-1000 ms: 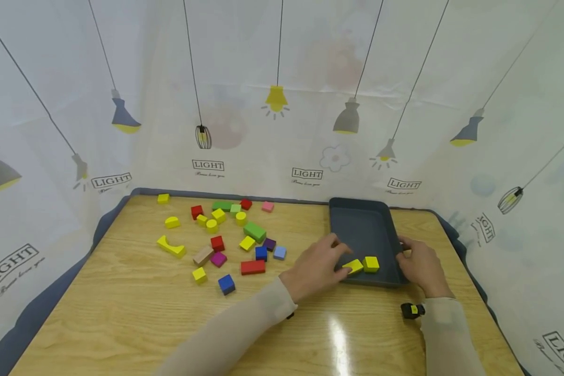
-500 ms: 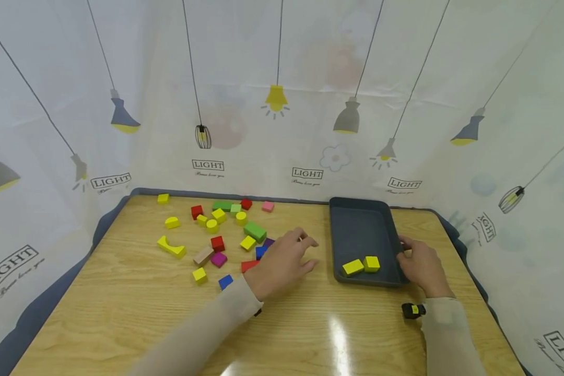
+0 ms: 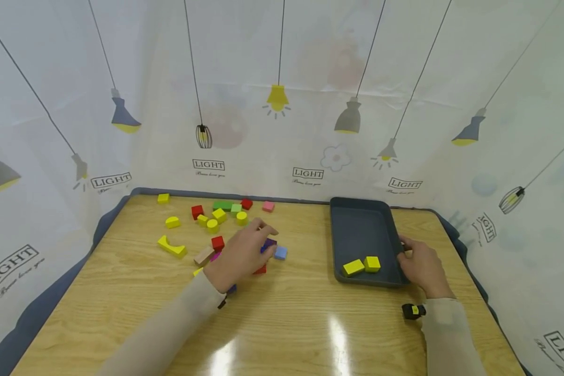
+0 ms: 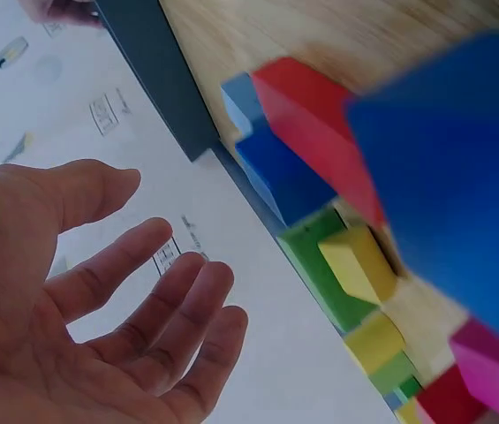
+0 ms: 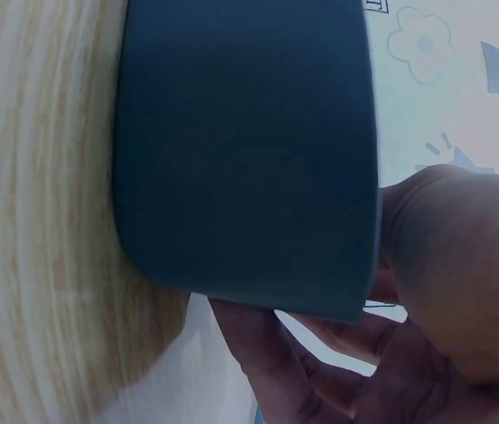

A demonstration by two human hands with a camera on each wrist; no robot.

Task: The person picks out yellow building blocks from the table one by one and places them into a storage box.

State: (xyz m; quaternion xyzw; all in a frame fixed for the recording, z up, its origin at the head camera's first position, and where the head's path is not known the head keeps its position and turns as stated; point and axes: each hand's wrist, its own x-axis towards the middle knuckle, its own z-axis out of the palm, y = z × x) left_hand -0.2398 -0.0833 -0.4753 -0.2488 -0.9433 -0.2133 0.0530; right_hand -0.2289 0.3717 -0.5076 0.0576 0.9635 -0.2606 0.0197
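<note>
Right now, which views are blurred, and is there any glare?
Head view: sharp, with white glare streaks on the table. Left wrist view: the near blue block is blurred. Right wrist view: dim, and the tray looks soft.

Dark blue-grey tray [image 3: 363,230] with two yellow blocks [image 3: 362,266], light wood-grain table [image 3: 310,324], blocks [image 3: 225,230] in red, green, yellow, blue, purple, pink. White curtain [image 3: 282,104] with lamp prints.

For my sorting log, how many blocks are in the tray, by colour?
Yellow blocks: 2
Other colours: 0
Total in the tray: 2
</note>
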